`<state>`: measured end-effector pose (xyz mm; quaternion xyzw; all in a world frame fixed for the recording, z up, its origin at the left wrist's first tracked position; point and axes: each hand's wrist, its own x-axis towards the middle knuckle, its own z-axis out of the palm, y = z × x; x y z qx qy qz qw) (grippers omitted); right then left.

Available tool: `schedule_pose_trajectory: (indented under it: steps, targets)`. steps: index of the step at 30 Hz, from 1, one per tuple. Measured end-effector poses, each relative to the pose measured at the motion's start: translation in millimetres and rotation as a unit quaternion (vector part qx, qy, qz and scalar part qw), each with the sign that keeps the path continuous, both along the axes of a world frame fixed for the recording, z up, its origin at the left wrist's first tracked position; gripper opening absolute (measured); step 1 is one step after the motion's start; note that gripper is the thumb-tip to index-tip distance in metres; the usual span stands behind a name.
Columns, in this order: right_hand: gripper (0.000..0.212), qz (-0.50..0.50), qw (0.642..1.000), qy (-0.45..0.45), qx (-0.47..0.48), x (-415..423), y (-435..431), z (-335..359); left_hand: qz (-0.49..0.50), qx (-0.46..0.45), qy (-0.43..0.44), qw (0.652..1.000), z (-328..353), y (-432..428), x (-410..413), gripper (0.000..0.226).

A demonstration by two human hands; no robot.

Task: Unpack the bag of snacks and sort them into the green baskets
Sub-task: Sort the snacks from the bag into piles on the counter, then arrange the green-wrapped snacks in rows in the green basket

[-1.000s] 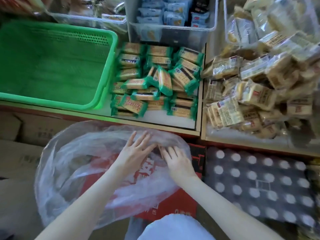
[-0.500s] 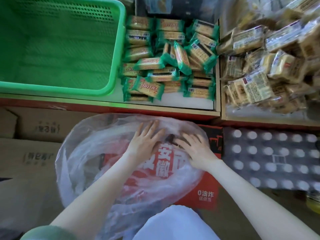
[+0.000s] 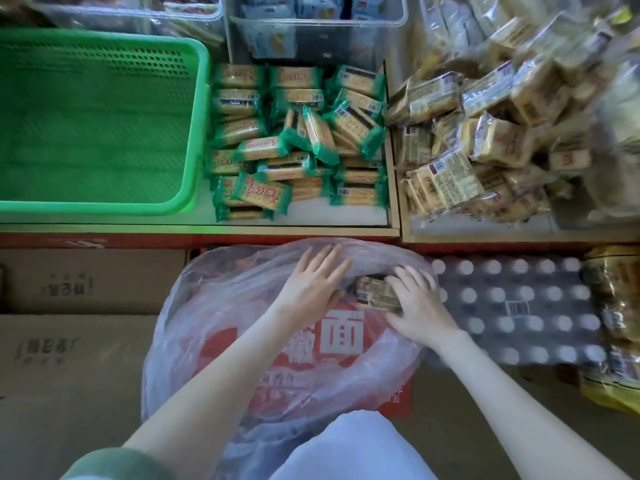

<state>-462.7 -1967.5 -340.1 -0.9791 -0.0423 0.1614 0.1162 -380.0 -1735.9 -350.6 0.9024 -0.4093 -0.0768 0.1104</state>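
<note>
A clear plastic bag (image 3: 207, 327) lies open over a red printed box (image 3: 343, 336) in front of the shelf. Both my hands are inside the bag's mouth. My right hand (image 3: 419, 306) grips a small tan snack packet (image 3: 375, 295), with its fingers over the packet's right end. My left hand (image 3: 311, 287) lies flat with straight fingers just left of that packet. An empty green basket (image 3: 104, 207) stands on the shelf at the far left.
Green-wrapped biscuit packs (image 3: 298, 147) fill the middle shelf compartment, and tan-wrapped packs (image 3: 485, 143) are heaped at the right. Clear bins (image 3: 311, 36) stand behind. Cardboard boxes (image 3: 86, 282) sit left of the bag, a wrapped pack of bottles (image 3: 519, 306) to its right.
My right hand has taken hold of a tan snack packet inside the bag. My left hand stays flat beside it. The camera view has shifted slightly.
</note>
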Motion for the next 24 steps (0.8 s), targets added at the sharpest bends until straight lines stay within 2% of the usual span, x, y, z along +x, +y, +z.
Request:
schedule_pose_trajectory:
  steps: [2, 5, 7, 14, 17, 19, 21, 24]
  targets:
    - [0.058, -0.038, 0.992, -0.054, 0.104, -1, -4, 14, -0.002, -0.028, -0.007, 1.000, 13, -13, 3, 0.046]
    - [0.051, -0.174, 0.937, -0.019, 0.304, 7, -14, 47, 0.023, -0.084, -0.004, 0.996, 43, -36, 15, 0.045]
    - [0.050, -0.204, 0.914, -0.056, 0.347, 18, -27, 68, 0.039, -0.112, -0.013, 0.993, 64, -53, 27, 0.045]
    - [0.059, -0.151, 0.918, -0.248, 0.271, 77, -109, 138, 0.040, -0.157, -0.073, 0.984, 127, -126, 71, 0.044]
    - [0.057, -0.198, 0.888, -0.338, 0.239, 115, -148, 164, 0.042, -0.163, -0.094, 0.981, 138, -154, 84, 0.042]
    - [0.058, -0.245, 0.868, -0.396, 0.174, 152, -173, 175, 0.044, -0.161, -0.122, 0.978, 144, -168, 92, 0.041]
    - [0.059, -0.264, 0.882, -0.380, 0.087, 188, -192, 184, 0.054, -0.151, -0.141, 0.977, 149, -181, 98, 0.042]
    - [0.061, -0.202, 0.947, -0.245, -0.043, 219, -210, 186, 0.067, -0.132, -0.155, 0.977, 152, -193, 108, 0.044]
